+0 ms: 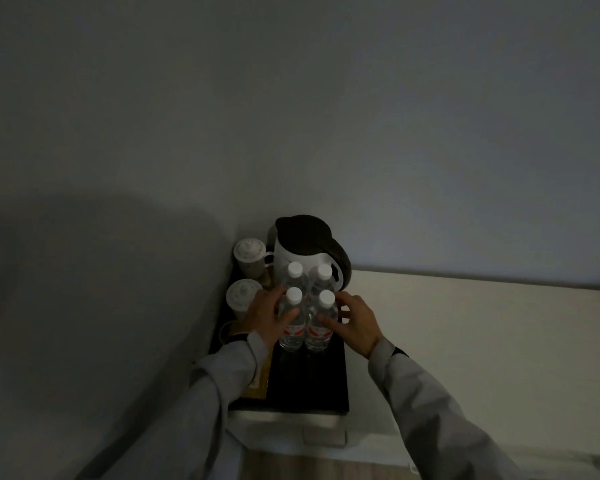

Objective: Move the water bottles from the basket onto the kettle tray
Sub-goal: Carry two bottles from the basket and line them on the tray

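Note:
Several clear water bottles with white caps stand upright in a tight cluster on the black kettle tray [309,382], just in front of the white kettle [302,251] with its dark lid. My left hand [265,315] wraps the front left bottle [292,327], thumb across its front. My right hand [355,322] rests its thumb and fingers against the front right bottle [321,329], fingers spread. Two more bottles [309,275] stand behind these, touching the kettle. No basket is in view.
Two lidded white cups [248,254] [241,296] stand at the tray's left side by the wall. The tray sits on a pale counter [465,334] in a corner; the wall is close on the left and behind. The room is dim.

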